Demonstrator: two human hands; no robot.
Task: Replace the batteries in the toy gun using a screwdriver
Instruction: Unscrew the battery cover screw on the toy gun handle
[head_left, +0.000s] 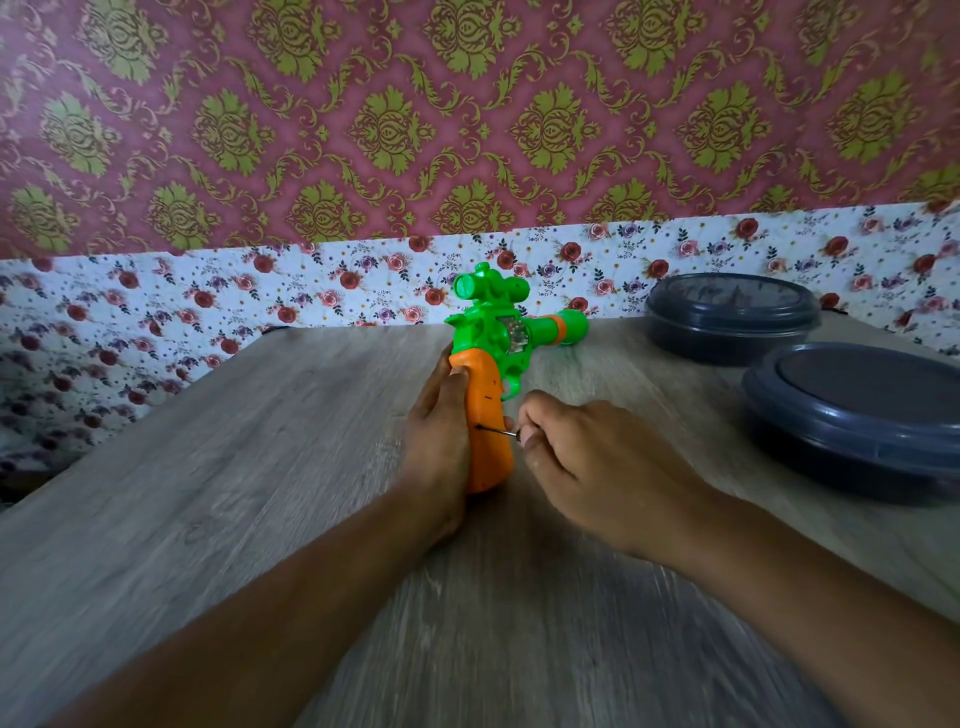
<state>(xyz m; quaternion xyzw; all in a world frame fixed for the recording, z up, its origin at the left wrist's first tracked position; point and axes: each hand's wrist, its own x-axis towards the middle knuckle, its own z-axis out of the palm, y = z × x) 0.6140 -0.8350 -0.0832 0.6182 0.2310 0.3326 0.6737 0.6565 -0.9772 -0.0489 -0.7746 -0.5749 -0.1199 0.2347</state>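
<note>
A green toy gun (496, 332) with an orange grip (488, 436) stands on the wooden table (234, 467), its barrel pointing right and away. My left hand (436, 431) clasps the orange grip from the left, thumb on top. My right hand (587, 467) pinches a thin screwdriver (497, 430), most of it hidden in my fingers. Its dark shaft runs left and its tip touches a small hole on the side of the grip.
Two dark grey round lidded containers stand at the right, one at the back (732, 317) and one nearer (857, 415). A flowered sheet (208, 301) lines the wall behind the table. The table's left edge runs diagonally.
</note>
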